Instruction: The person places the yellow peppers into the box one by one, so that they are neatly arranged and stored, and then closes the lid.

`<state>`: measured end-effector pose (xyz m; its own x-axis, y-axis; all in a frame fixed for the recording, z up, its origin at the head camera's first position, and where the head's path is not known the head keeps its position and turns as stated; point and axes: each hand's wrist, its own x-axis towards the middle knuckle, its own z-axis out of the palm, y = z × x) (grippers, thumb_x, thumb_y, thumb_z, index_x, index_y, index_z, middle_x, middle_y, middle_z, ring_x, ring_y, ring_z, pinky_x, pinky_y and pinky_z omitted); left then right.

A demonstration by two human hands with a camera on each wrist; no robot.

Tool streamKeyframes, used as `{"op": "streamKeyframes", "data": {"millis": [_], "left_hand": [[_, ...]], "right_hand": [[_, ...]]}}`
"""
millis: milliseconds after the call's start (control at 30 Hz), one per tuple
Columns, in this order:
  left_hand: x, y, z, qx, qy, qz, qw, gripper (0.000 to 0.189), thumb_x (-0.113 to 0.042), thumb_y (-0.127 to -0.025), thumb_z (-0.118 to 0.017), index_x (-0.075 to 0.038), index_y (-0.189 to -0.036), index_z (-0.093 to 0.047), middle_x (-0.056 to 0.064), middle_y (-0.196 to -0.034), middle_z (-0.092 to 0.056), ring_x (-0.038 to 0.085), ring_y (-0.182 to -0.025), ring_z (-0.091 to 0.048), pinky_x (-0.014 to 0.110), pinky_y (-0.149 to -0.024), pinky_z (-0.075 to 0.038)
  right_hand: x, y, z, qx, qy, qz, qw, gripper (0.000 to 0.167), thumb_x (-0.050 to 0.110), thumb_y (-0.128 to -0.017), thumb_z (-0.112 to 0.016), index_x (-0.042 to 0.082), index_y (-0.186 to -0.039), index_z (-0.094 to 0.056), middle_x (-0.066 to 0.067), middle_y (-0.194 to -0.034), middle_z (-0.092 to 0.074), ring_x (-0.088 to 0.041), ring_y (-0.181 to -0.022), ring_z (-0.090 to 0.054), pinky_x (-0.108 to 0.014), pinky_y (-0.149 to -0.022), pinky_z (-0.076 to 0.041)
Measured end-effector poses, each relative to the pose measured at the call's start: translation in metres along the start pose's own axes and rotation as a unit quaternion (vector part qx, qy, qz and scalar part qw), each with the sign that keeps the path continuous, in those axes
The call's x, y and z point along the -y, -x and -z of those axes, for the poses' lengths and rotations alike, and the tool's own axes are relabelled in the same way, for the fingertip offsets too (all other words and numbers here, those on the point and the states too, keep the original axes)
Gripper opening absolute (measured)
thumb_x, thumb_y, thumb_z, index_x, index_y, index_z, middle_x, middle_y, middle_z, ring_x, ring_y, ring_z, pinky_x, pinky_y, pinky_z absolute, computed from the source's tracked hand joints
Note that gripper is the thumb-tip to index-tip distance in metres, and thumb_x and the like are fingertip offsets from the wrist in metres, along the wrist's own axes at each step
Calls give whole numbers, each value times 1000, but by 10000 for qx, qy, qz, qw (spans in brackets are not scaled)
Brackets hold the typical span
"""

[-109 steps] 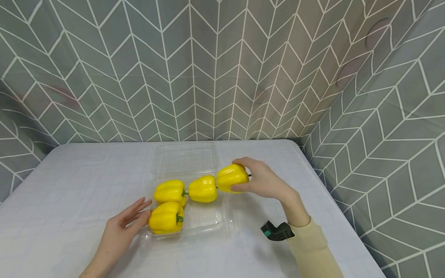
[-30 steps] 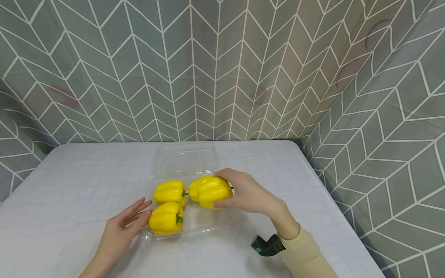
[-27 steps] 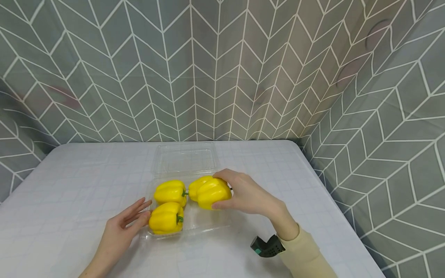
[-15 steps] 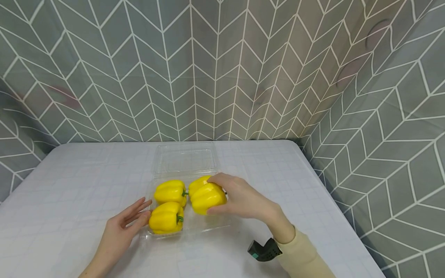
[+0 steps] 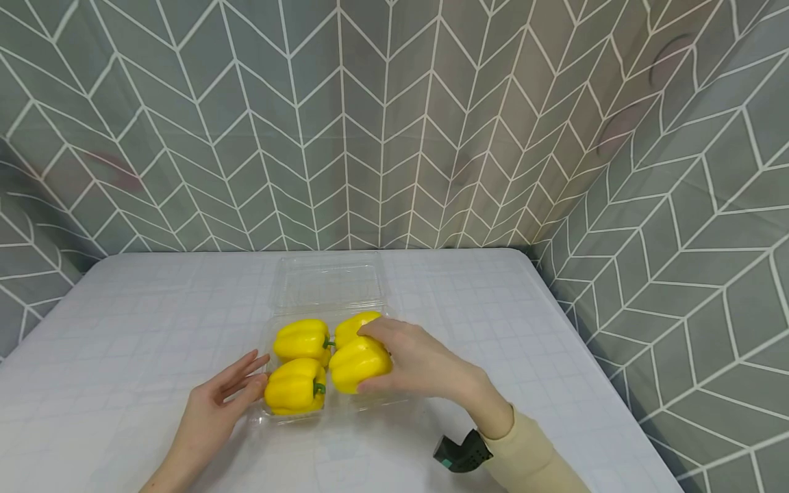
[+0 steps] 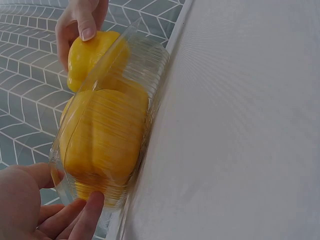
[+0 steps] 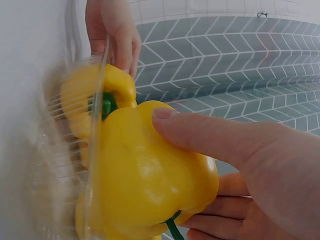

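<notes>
In my right hand (image 5: 425, 359) is a yellow bell pepper (image 5: 359, 365), with the thumb on one side and the fingers around the other. It sits low over the front right of a clear plastic container (image 5: 370, 404), its green stem (image 7: 173, 227) toward my palm. Another bell pepper (image 5: 353, 329) lies just behind it, partly covered by my fingers. On the container's left side rest two more, a rear bell pepper (image 5: 301, 340) and a front bell pepper (image 5: 294, 388). My left hand (image 5: 212, 400) touches the container's left wall with extended fingertips (image 6: 95, 200).
The container's hinged lid (image 5: 329, 284) lies folded back flat behind it. A white cloth covers the table (image 5: 154, 308). Patterned grey curtains (image 5: 382, 123) hang along the back and the sides. A black wrist device (image 5: 462, 452) hangs below my right cuff.
My right hand has brought its bell pepper left and toward me, from beyond the container's rear right to the front right, beside the front left pepper. The left hand has stayed in place.
</notes>
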<state>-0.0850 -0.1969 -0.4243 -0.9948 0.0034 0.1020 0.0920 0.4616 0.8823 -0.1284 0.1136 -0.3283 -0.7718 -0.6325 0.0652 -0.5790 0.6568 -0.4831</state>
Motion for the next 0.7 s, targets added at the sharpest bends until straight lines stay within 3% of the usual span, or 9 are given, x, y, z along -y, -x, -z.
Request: {"op": "streamKeyframes", "data": {"millis": [167,500,700], "left_hand": [[-1,0,0,18,-15,33,10000,59,-33,-100,-63,-5,-149,-46,12,-137,-62,-15,-101,-59,8,-81,-53],[-1,-2,2,104,-30,298,9995,64,-40,-99,-62,-9,-151,-44,6,-140,-61,-15,-102,-58,10,-83,-54],[-2,-3,2,124,-63,353,9993,64,-42,-99,-62,-9,-151,-44,6,-140,-61,-16,-102,-57,12,-84,-55]], "right_hand": [[1,-1,-4,95,214,-63,9997,66,41,-80,-84,10,-133,-59,-1,-130,-62,-12,-110,-58,-25,-95,-52],[1,-2,-12,94,372,-49,9993,63,43,-81,-83,11,-130,-60,1,-125,-63,-10,-104,-58,-24,-91,-52],[-4,7,-15,-136,278,-150,9994,71,45,-82,-82,8,-137,-57,-6,-137,-59,-19,-122,-58,-35,-104,-51]]}}
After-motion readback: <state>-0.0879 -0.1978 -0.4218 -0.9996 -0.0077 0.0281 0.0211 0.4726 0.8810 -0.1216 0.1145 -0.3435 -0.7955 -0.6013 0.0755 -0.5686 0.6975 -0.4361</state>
